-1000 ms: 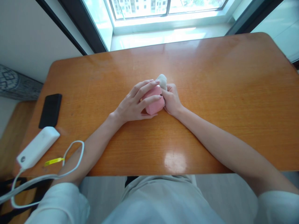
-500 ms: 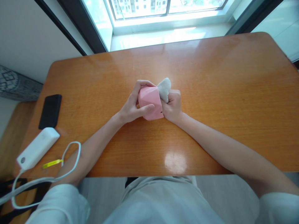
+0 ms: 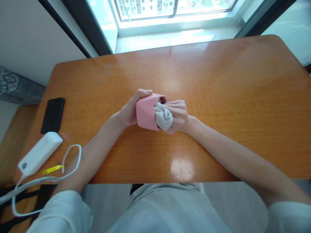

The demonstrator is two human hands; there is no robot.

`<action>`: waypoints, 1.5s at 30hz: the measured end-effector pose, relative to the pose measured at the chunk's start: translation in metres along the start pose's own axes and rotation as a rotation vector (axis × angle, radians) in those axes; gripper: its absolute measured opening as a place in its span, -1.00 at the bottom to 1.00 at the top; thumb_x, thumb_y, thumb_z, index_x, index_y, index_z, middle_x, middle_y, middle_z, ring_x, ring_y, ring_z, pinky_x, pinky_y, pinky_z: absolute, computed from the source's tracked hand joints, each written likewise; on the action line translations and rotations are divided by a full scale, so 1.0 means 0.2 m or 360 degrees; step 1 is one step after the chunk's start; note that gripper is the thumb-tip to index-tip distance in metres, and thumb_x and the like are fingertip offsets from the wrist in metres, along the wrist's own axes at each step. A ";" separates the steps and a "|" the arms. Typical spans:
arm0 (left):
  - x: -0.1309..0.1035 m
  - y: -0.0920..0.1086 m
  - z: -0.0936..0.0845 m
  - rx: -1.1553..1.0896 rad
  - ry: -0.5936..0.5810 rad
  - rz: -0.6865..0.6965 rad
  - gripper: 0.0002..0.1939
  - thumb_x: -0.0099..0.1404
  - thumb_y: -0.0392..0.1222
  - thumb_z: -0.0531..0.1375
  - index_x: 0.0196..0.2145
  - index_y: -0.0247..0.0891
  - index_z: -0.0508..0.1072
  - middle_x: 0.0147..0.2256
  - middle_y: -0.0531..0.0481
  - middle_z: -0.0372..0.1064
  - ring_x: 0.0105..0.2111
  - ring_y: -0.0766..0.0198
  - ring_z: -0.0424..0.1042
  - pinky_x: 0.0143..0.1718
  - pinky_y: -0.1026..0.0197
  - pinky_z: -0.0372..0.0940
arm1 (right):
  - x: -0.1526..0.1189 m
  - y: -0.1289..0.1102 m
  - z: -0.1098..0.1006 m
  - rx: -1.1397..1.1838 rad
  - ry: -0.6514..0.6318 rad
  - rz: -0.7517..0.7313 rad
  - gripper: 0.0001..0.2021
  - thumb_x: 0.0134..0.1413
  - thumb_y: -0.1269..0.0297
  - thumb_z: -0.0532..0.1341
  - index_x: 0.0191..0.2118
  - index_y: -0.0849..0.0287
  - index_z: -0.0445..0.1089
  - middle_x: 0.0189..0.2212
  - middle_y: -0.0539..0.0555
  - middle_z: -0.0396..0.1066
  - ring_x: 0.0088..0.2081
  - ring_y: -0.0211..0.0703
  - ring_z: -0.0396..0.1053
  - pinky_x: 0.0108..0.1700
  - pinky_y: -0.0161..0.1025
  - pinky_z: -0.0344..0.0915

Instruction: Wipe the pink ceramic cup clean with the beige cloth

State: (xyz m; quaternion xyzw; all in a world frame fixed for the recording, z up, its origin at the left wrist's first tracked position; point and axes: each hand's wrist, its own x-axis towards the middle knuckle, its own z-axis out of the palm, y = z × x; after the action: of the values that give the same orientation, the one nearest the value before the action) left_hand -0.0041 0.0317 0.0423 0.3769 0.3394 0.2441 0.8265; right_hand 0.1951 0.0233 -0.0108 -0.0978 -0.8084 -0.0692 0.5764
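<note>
Cloth (image 3: 163, 117) now bulges from the pink cup (image 3: 146, 112), which the left hand (image 3: 130, 108), fingers wrapped round it, has turned mouth-on above the table (image 3: 230, 90) toward the right hand (image 3: 179, 116), apparently giving its pressed-together fingers inside access.

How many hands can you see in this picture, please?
2. The left hand grips the pink cup; the right hand holds the white cloth at the cup's open end. Both hands are partly hidden.

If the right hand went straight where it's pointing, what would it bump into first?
Probably the cloth, which the right hand touches, then the pink cup; depth is hard to tell.
</note>
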 end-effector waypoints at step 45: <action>0.08 -0.12 -0.10 0.0958 0.0485 0.1414 -0.11 0.11 0.24 0.66 0.29 0.05 0.46 0.36 -0.08 0.43 0.51 -0.24 0.34 0.60 -0.28 0.24 | 0.01 0.12 0.07 0.0788 0.0080 0.1758 -0.64 0.33 -0.18 0.41 -0.08 0.02 0.58 -0.10 0.07 0.68 0.00 0.08 0.58 0.19 0.10 0.59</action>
State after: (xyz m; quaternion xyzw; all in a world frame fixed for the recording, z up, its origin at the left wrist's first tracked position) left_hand -0.0047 0.0364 0.0072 0.6637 0.3183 0.5130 0.4416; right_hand 0.1871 0.0500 -0.0130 -0.3644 -0.6163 0.4281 0.5515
